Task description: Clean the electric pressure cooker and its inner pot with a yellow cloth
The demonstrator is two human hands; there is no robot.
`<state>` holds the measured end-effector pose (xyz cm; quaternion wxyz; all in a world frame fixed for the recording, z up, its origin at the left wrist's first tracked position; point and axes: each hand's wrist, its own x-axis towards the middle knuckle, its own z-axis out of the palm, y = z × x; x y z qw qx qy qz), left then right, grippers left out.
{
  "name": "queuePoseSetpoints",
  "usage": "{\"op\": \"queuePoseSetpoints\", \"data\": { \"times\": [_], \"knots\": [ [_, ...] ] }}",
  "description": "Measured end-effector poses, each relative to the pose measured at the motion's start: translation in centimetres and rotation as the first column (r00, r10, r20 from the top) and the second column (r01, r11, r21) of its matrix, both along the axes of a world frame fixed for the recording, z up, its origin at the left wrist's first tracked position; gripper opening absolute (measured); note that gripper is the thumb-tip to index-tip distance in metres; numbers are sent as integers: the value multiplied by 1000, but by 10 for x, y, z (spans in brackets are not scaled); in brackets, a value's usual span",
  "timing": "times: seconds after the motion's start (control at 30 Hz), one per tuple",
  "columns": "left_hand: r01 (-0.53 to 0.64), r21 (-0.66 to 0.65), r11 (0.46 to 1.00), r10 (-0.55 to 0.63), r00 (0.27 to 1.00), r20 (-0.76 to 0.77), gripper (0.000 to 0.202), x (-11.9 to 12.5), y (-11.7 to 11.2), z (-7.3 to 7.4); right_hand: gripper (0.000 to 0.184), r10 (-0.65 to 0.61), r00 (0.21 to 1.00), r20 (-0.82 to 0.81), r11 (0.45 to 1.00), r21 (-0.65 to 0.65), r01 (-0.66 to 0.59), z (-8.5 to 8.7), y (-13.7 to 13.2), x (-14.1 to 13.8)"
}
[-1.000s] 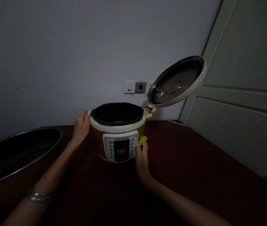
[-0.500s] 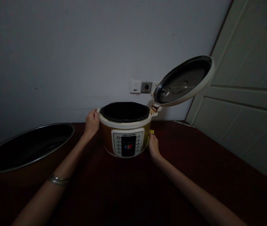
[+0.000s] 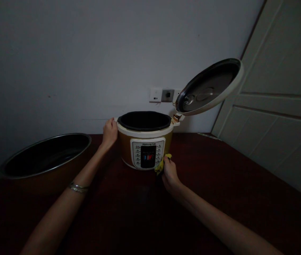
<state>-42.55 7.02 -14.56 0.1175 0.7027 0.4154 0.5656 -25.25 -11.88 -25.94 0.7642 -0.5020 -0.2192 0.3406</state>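
A white and gold electric pressure cooker (image 3: 126, 145) stands on the dark red table, its control panel (image 3: 148, 156) facing me. Its round lid (image 3: 206, 90) is tilted up on a hinge at the right, and the inside of the body is dark. My left hand (image 3: 110, 132) is closed around the handle at the cooker's left rim. Held in my right hand (image 3: 171, 173) is a yellow cloth (image 3: 160, 165), at the cooker's lower right front beside the panel.
A large inner pot (image 3: 46, 173) with a dark inside and metal rim sits to the left, near my left forearm. Wall sockets (image 3: 167, 95) are behind the cooker. A panelled door (image 3: 280, 124) stands at the right. The table (image 3: 219, 177) reaches to the wall.
My right hand has brought the yellow cloth from the cooker's right side down and round to its lower front. My left hand stays on the rim handle. The whole view has shifted slightly.
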Motion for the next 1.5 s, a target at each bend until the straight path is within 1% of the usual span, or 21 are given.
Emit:
{"op": "queuePoseSetpoints", "data": {
  "times": [0.17,0.23,0.3,0.37,0.4,0.43,0.5,0.57,0.6,0.63,0.67,0.7,0.73,0.8,0.9,1.03,1.2,1.27,1.33,1.4,1.5],
  "knots": [
    [-22,11,1000,23,999,-25,46,-1,1,1,16,184,965,-185,980,-39,-195,15,-20,-3],
    [-21,9,1000,22,999,-38,46,-1,1,1,18,268,944,-191,953,-89,-288,18,-34,1],
    [-29,6,1000,29,998,-50,48,-1,1,1,25,352,934,-60,923,-143,-357,18,-52,5],
    [-34,3,999,34,998,-60,49,-1,1,1,31,398,881,256,916,-175,-362,16,-71,5],
    [-36,3,999,36,997,-62,50,-1,1,1,33,394,799,455,918,-167,-359,16,-79,5],
    [-38,0,999,38,997,-63,50,-1,1,1,36,379,665,643,915,-152,-374,15,-85,3],
    [-37,-8,999,36,998,-61,50,-1,0,2,47,308,304,901,880,-148,-452,15,-92,-3],
    [-33,-16,999,32,998,-45,49,0,0,2,53,213,-47,976,838,-208,-504,14,-88,-11],
    [-31,-20,999,30,999,-33,48,0,0,2,51,169,-188,968,831,-243,-501,13,-82,-16],
    [-30,-22,999,29,999,-20,47,0,0,1,48,132,-297,946,834,-268,-482,12,-74,-22],
    [-29,-23,999,29,1000,-10,46,0,0,1,45,102,-377,920,843,-281,-459,11,-65,-28],
    [-29,-25,999,29,1000,-4,46,0,0,1,43,80,-430,899,853,-285,-438,9,-56,-34],
    [-27,-26,999,27,1000,-5,46,0,1,1,41,64,-458,887,863,-280,-421,8,-46,-39],
    [-26,-27,999,25,999,-20,45,0,1,2,40,44,-476,878,877,-262,-402,6,-29,-48],
    [-42,-31,999,40,997,-60,46,0,-1,3,38,32,-535,844,892,-266,-366,4,-17,-52],
    [-58,-38,998,55,996,-75,47,0,-3,3,38,43,-654,756,921,-284,-267,4,-25,-34],
    [-49,-33,998,47,998,-50,47,0,-1,2,38,62,-661,747,939,-269,-216,7,-45,-3],
    [-39,-31,999,37,998,-49,47,0,-1,2,38,113,-647,754,937,-299,-184,8,-53,7],
    [-31,-29,999,30,998,-51,48,0,-2,1,40,174,-590,789,928,-331,-169,10,-61,14],
    [-18,-45,999,16,998,-53,49,0,-2,1,45,221,-480,849,916,-350,-197,11,-70,20],
    [49,-91,995,-51,998,-25,52,-2,-2,4,53,238,-329,914,888,-342,-308,12,-83,22]
  ]
}}
